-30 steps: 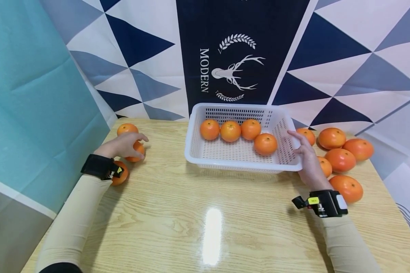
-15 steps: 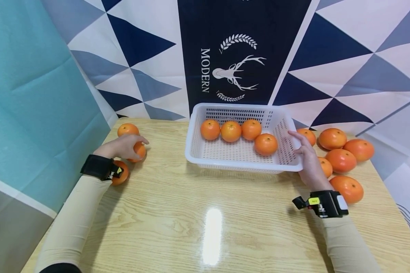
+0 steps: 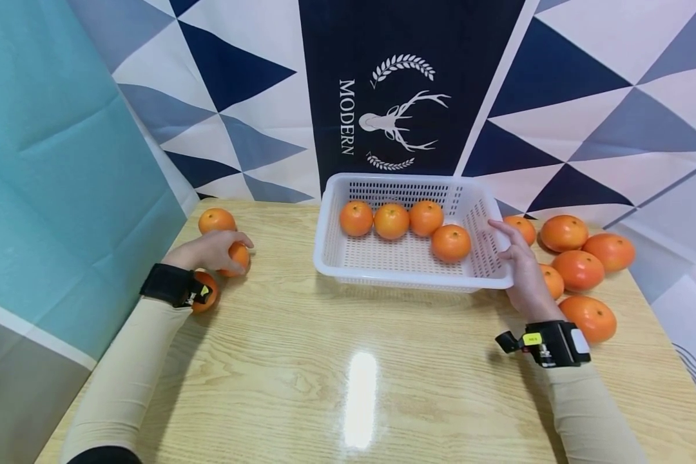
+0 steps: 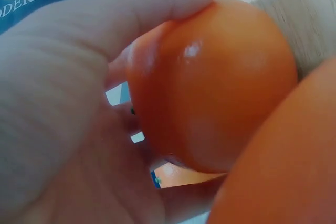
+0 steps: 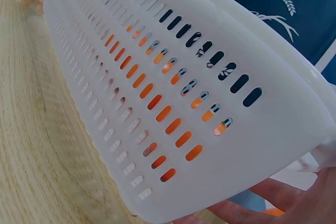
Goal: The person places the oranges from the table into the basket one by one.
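On the left of the table, my left hand point(image 3: 211, 250) curls its thumb and fingers round an orange point(image 3: 240, 258), which seems to rest on the wood. The left wrist view has this orange point(image 4: 220, 87) close up, with the thumb along one side and fingers behind it. Another orange point(image 3: 217, 220) lies beyond that hand, and a third point(image 3: 205, 293) is partly covered by the wrist. My right hand point(image 3: 526, 277) grips the right end of a white slotted plastic basket point(image 3: 406, 281). In the right wrist view its fingers point(image 5: 278, 195) show at the basket's end.
Inside the basket sit several oranges point(image 3: 391, 222), most in a row at the back. More large oranges point(image 3: 578, 270) cluster on the right of the table point(image 3: 301, 361), beside my right hand and wrist. A patterned cloth point(image 3: 243, 58) hangs behind the table.
My left fingers and thumb have drawn in round the orange, which has shifted slightly to the right. My right hand and the basket stay where they were.
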`<state>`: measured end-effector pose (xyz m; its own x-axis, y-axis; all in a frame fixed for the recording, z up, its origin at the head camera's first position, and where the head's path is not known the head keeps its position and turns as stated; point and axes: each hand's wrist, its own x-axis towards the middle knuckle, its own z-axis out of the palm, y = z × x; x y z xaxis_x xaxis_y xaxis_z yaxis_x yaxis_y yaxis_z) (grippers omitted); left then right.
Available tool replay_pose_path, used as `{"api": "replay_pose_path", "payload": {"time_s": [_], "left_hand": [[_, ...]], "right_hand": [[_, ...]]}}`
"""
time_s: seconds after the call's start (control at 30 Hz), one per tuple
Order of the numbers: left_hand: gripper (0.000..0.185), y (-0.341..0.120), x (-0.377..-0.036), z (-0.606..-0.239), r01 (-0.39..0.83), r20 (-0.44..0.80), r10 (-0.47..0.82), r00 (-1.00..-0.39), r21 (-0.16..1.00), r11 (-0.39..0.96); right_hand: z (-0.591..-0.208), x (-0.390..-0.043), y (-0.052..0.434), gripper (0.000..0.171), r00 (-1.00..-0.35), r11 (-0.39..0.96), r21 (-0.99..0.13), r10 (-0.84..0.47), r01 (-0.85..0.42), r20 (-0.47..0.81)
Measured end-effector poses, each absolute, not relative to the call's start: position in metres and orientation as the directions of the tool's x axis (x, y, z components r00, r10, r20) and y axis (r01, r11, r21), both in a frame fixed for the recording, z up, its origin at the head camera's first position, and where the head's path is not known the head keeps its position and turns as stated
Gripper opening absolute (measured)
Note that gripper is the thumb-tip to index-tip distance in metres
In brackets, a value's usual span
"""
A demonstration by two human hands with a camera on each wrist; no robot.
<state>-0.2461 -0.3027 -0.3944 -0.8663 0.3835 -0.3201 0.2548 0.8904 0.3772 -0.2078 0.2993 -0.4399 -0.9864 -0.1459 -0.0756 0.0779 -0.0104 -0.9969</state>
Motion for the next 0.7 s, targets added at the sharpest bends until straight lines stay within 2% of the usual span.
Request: {"api": "replay_pose_path", "payload": {"time_s": [0.3, 0.7], "left_hand": [[0.052, -0.3019, -0.2457, -0.3961, 0.229, -0.337, 0.367, -0.867, 0.385, 0.894], [0.055, -0.3002, -0.2489, -0.3966, 0.304, -0.232, 0.394, -0.889, 0.343, 0.888]], "right_hand": [[-0.4386, -0.2075, 0.2990, 0.074, -0.987, -0.002, -0.997, -0.146, 0.072, -0.071], [-0.4389, -0.2074, 0.2995, 0.075, -0.986, -0.002, -0.997, -0.149, 0.080, -0.079]]}}
